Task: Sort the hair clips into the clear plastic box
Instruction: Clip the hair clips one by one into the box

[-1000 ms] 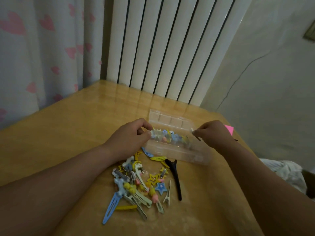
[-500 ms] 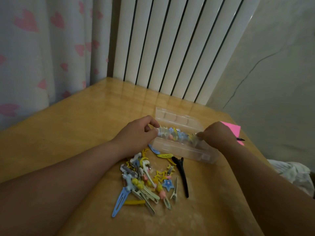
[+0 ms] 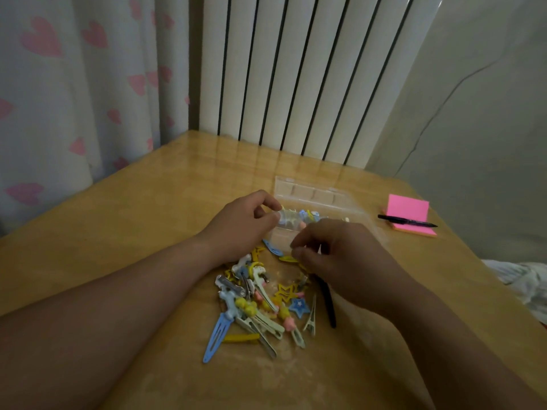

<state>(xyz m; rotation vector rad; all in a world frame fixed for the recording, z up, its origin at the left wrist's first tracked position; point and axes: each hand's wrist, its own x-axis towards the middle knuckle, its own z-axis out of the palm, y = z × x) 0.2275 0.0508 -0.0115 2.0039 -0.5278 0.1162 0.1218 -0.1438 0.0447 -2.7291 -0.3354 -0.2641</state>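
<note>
At the left end of the clear plastic box [image 3: 279,241] we note the left hand [image 3: 242,223] gripping: thumb and forefinger curl round the box's near-left corner and the rest of the hand rests beside it, apparently to steady it. Right hand [image 3: 334,255] hangs over the box's near wall, fingers curled and tips drawn together; whether they pinch a clip or nothing we cannot tell, since the tips are seen from behind and in dim light. Directly under those tips a small yellow clip [image 3: 287,258] lies on the table [image 3: 148,232], just beside the box's near wall, its long axis roughly parallel to that wall. Box stands open, lid folded back on the far side; several clips [image 3: 299,218] already sit inside, toward the left end. Its long axis runs left to right, slanting slightly away to the right. The unsorted pile of hair clips [image 3: 260,300] lies on the near side of the box, between the two forearms; most point diagonally toward us, among them a blue snap clip [image 3: 216,335] at the near edge, a blue star clip [image 3: 299,306], and a long black clip [image 3: 327,300] partly under the right wrist. Judgement: with the left hand occupied, the right is the free picker and the nearer one; the pile lies below and toward us from its fingertips, the box just beyond them. Much of the sorting is not yet done. Off to the right, well apart: pink sticky notes [image 3: 410,213] with a pen [image 3: 407,221] across them.
</note>
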